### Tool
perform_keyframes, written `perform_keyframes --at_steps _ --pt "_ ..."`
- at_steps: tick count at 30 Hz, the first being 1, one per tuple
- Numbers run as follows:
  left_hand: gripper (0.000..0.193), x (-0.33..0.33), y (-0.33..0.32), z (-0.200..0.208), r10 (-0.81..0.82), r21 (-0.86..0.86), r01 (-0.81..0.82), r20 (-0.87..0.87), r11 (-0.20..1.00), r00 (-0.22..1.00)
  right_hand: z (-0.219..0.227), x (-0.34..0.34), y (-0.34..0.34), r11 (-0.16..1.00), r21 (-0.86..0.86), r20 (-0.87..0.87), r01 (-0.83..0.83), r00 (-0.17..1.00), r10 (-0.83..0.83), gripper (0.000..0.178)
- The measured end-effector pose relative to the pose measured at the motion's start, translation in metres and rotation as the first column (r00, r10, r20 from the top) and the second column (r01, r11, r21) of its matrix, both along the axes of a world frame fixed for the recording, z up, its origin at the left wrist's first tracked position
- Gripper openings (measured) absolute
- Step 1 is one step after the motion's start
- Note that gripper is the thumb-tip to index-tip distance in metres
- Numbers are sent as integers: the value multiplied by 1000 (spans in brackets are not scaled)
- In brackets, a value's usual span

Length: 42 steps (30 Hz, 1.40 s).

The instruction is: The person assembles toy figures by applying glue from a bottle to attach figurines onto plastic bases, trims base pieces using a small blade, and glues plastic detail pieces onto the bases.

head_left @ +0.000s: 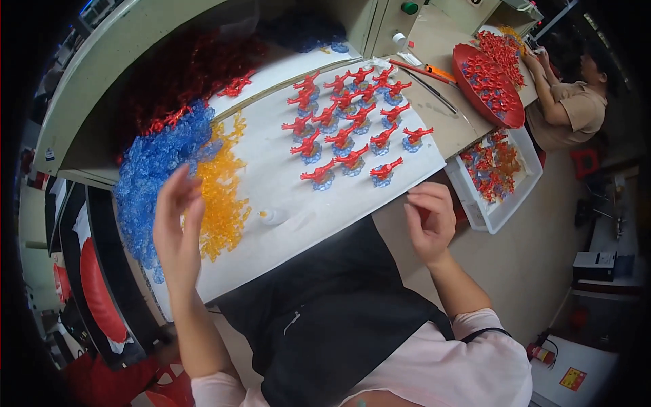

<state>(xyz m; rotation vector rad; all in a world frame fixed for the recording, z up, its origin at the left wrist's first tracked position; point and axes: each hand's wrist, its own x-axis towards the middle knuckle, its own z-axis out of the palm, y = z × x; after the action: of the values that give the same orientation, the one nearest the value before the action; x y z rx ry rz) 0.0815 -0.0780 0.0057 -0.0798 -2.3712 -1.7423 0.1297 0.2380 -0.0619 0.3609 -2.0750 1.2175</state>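
Note:
My left hand (178, 227) is raised over the border between a pile of clear blue plastic pieces (152, 176) and a pile of amber-yellow pieces (220, 197). Its fingers are bent, with the thumb apart, and nothing shows in them. Off the table's front edge hovers my right hand (434, 220), fingers curved and a gap left to the thumb; I see nothing held there. Several red figurines (351, 159) on clear blue bases stand in loose rows across the white tabletop (291, 241). A small translucent bottle (273, 216) lies beside the yellow pile.
Red pieces (234, 84) heap under the shelf at the back left. To the right are a red basin (489, 85) of parts, a white bin (502, 180) holding more, tweezers (430, 89) and an orange-handled tool (439, 72). Another person (569, 105) works at the far right.

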Motion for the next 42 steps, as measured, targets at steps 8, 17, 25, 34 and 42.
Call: perform_keyframes --at_steps 8,17,25,34,42 --pt "88 -105 63 -33 -253 -602 407 326 687 911 -11 -24 -40 711 454 149 -537 833 533 32" --pt "99 -149 93 -39 -525 -464 611 317 641 790 -20 -49 -57 672 502 272 -545 837 475 47" --pt "100 -162 123 -49 -528 -384 609 302 694 793 -19 -73 -20 635 487 337 -599 800 496 54" --pt "97 -176 164 -54 -520 -404 582 263 706 813 -14 -109 30 555 577 356 -599 796 489 49" --pt "86 -181 154 -45 -588 -222 649 283 728 757 -14 -117 43 527 586 386 -616 783 487 46"
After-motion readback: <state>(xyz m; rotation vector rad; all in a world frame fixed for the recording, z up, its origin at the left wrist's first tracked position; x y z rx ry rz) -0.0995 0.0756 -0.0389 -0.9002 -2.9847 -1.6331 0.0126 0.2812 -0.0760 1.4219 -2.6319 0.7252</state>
